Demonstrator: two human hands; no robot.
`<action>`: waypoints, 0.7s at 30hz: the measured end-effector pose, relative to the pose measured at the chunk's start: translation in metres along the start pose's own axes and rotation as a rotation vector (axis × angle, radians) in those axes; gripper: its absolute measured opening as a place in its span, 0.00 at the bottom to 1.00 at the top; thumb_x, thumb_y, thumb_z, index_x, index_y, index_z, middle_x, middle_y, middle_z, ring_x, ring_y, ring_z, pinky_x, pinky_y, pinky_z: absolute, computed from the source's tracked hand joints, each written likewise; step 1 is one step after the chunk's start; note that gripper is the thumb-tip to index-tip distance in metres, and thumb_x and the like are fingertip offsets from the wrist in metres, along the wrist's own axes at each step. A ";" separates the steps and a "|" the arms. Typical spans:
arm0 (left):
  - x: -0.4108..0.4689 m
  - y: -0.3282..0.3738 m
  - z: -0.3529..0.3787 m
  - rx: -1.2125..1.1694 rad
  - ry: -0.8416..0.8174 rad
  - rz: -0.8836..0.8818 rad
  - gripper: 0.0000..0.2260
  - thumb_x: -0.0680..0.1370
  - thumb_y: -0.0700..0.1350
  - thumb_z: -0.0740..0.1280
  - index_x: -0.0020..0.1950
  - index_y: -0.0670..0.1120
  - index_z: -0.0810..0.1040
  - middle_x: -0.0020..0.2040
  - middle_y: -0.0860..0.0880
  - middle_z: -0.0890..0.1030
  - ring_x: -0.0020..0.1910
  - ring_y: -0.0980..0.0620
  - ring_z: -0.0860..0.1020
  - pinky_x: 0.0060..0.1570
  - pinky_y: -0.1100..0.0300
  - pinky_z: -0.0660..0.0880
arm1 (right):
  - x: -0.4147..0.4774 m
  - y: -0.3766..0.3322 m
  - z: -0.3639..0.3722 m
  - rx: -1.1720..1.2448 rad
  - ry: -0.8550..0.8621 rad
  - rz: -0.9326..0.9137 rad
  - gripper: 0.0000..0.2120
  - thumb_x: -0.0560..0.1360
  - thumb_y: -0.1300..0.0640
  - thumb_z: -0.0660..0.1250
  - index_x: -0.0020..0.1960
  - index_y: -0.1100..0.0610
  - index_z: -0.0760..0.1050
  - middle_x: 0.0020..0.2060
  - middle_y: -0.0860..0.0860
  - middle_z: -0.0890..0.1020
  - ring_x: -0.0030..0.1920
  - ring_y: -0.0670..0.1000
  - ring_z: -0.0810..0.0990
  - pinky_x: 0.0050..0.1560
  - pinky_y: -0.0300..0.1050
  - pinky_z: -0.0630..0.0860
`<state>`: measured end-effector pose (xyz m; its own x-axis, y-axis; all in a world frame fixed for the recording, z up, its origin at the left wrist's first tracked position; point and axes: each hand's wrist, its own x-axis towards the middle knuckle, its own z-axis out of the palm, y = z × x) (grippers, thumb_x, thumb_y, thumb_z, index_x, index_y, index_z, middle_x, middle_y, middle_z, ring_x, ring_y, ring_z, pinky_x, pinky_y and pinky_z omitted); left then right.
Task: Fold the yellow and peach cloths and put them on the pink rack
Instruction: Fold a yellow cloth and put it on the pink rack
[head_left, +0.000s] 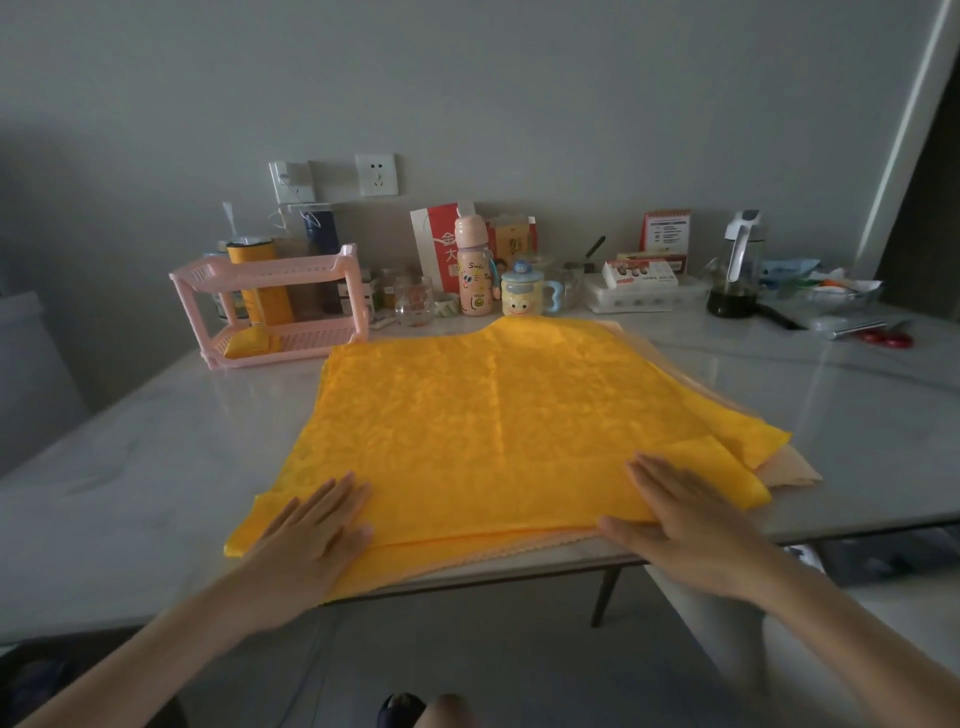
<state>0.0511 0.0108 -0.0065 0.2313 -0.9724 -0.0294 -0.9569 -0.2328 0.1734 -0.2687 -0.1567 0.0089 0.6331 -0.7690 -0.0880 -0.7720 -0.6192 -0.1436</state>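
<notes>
At the centre of the table (130, 441), the yellow cloth (493, 415) lies spread over the peach cloth (784, 470), visible only as slivers at 3 and 6 o'clock. Left hand (306, 540) and right hand (691, 525) press flat, fingers straight, on its near edge. Pink rack (270, 267) at 10 o'clock; its lower shelf holds a half-hidden yellow bundle (247, 343).

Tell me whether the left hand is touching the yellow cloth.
Touching. The head view shows the left hand lying flat, fingers straight, on the near left corner of the yellow cloth, with no gap visible.
</notes>
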 end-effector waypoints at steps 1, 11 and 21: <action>-0.003 -0.009 -0.002 -0.005 -0.023 0.007 0.51 0.48 0.79 0.23 0.68 0.60 0.34 0.68 0.65 0.35 0.69 0.65 0.35 0.68 0.66 0.35 | -0.004 0.006 -0.006 0.003 -0.017 0.018 0.60 0.53 0.19 0.27 0.76 0.54 0.37 0.73 0.42 0.36 0.74 0.45 0.38 0.71 0.41 0.39; -0.006 -0.043 -0.022 -0.192 0.163 -0.085 0.17 0.77 0.56 0.60 0.65 0.62 0.65 0.67 0.56 0.69 0.66 0.54 0.69 0.67 0.58 0.63 | 0.009 0.035 -0.020 -0.043 0.183 0.024 0.22 0.78 0.58 0.59 0.71 0.50 0.63 0.69 0.47 0.68 0.66 0.49 0.69 0.60 0.40 0.68; -0.022 -0.058 -0.051 -0.578 0.421 -0.146 0.15 0.72 0.32 0.69 0.31 0.49 0.81 0.27 0.51 0.80 0.30 0.59 0.76 0.31 0.72 0.70 | -0.006 0.065 -0.055 0.412 0.238 0.001 0.14 0.64 0.43 0.73 0.36 0.54 0.80 0.33 0.51 0.81 0.38 0.52 0.79 0.40 0.42 0.68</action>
<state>0.1109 0.0461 0.0344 0.5086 -0.8179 0.2689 -0.6924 -0.2029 0.6924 -0.3256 -0.2013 0.0545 0.5648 -0.8145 0.1326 -0.6558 -0.5405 -0.5272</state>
